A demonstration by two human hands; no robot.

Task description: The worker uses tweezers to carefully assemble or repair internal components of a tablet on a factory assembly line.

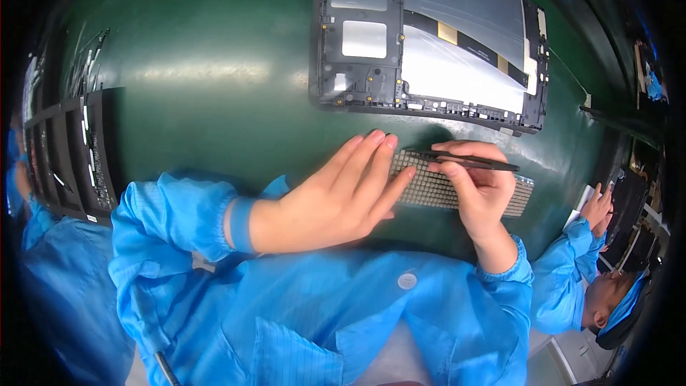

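Note:
My left hand point(332, 196) lies palm down with its fingers stretched out. They rest over the left end of a sheet of small square grey-beige pads point(432, 191) in close rows. In my right hand point(486, 186) is a pair of black tweezers point(471, 161), pinched between thumb and fingers. Its tip points left, over the sheet's upper edge near my left fingertips. Whether a pad sits in the tip is too small to tell. Just beyond both hands lies a black-framed device panel point(361, 78) with silvery plates and a dark diagonal strip.
Everything rests on a green table mat point(207, 107). Black slotted racks point(71, 150) with thin strips stand at the left edge. On the right, a co-worker in a blue smock point(561, 279) has their hands point(597, 207) near a dark device.

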